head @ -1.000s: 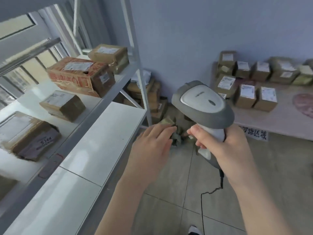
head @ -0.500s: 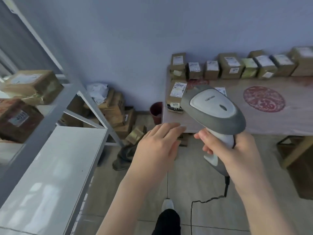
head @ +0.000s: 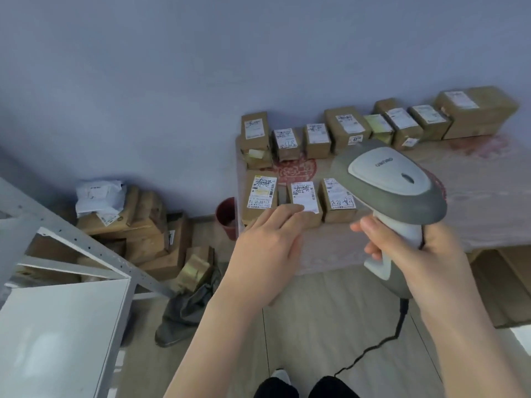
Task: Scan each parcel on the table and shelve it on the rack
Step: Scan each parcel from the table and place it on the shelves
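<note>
Within the last second the view has swung off the rack point(head: 86, 248), which now sits far out to the left of the fingers at the frame's edge, and onto the counter point(head: 488, 202). The left hand point(head: 267, 251) has come across with it, empty. I judge from this that the last parcel is shelved and a fresh round is starting: pick one up, scan it, carry it over. The left fingers point(head: 290, 211) are straight and loosely apart, holding nothing. Their tips lie over the near edge of the middle parcel point(head: 305, 196); whether they touch it cannot be told. The right hand point(head: 431, 254) has stayed wrapped around the handle of the scanner point(head: 393, 179), fingers clamped on it, the forefinger reaching forward where the trigger would be. The scanner's head hangs above those fingers and points at the counter, and one cable point(head: 370, 350) trails down from it to the floor. Three parcels make the front row: the middle one, the left parcel point(head: 262, 193) just left of the left fingertips, and the right parcel point(head: 337, 199) between the two hands. Beyond the fingers, against the wall, the back row point(head: 346, 126) holds nine by my count — though some overlap and the scanner hides part of the row. That leaves about twelve to scan, with one scanner and two hands at work.
</note>
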